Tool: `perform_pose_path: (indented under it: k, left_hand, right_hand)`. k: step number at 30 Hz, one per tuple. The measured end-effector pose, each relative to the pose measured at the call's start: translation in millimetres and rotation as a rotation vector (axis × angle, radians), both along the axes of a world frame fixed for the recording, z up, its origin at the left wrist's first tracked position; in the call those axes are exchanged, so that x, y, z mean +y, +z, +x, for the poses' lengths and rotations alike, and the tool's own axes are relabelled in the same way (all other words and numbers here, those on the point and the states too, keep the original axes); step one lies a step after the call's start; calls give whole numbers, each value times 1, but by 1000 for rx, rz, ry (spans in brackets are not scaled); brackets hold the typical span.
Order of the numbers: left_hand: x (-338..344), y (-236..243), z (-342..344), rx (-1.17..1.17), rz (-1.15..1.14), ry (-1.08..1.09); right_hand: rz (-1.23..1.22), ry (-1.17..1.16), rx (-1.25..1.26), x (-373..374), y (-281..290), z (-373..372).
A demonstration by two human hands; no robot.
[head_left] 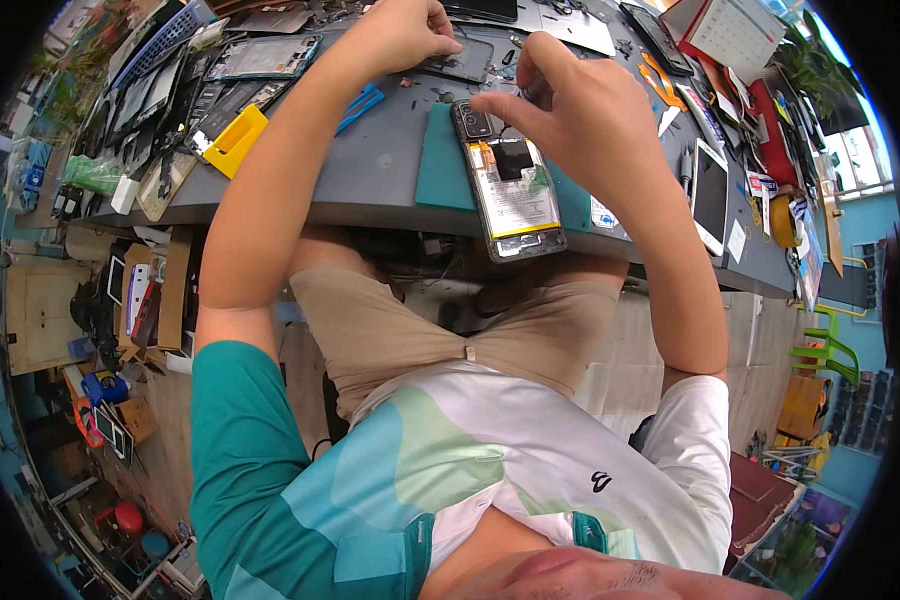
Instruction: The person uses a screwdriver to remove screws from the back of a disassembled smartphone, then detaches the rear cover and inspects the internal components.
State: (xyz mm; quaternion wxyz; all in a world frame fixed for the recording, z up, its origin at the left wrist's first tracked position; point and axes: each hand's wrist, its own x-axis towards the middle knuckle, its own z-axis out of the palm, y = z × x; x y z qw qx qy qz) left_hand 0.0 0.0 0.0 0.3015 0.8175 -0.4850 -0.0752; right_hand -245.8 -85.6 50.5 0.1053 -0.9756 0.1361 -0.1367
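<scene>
An opened phone [544, 245] with its cover off lies on a teal mat [442, 170], its lower end jutting past the table's front edge. Inside it show a white battery [515, 207] with a yellow strip and a camera block [476, 122] at the far left corner. My right hand [585, 115] hovers over the phone's far end, fingers curled around something dark that is mostly hidden. Farther off and to the left, my left hand [407, 35] is closed in a pinch at the edge of a thin, rectangular phone part [467, 60]. Whatever those fingertips hold is too small to name.
A yellow plastic holder [234, 141] and a blue tool [360, 108] lie left, near phone parts heaped at the far left. Rightward are a white phone [709, 197], orange tweezers [660, 82], a tape roll [786, 222] and a desk calendar [735, 40].
</scene>
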Motion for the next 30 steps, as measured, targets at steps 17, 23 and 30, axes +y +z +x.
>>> perform_pose_path:
  k: [17, 23, 30]
  left_hand:
    - [-4, -23, 7, -68, -131, 5]
    - [15, 17, -22, 327, -366, -99]
    - [33, 40, -50, 537, -543, -223]
  right_hand:
    - [198, 292, -164, -16, -3, 1]
    - [98, -16, 84, -13, 7, 4]
    - [114, 226, -105, -1, 19, -8]
